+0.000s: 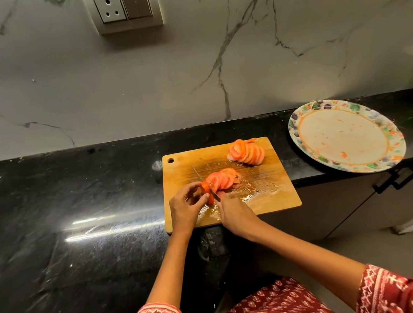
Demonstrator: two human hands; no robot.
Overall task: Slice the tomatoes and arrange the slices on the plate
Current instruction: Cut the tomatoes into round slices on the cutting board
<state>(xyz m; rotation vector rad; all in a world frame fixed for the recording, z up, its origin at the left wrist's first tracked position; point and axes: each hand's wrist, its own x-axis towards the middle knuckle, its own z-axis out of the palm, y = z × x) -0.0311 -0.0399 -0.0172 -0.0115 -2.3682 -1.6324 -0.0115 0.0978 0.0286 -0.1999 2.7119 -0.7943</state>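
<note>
While my left hand [185,205] pinches the last tomato end [208,195] steady, my right hand [232,210] grips the knife [206,183] slicing it, finished slices [224,179] fanned just beyond, plate [346,136] waiting far right.

I stand in a home kitchen: black stone tabletop [71,206], marble wall [211,60], wall socket [109,7], cutting board [265,173].

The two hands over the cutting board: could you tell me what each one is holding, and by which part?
The left hand pinches the last tomato end piece by its rim. The right hand grips the knife by its handle, which is hidden in the fist.
</note>
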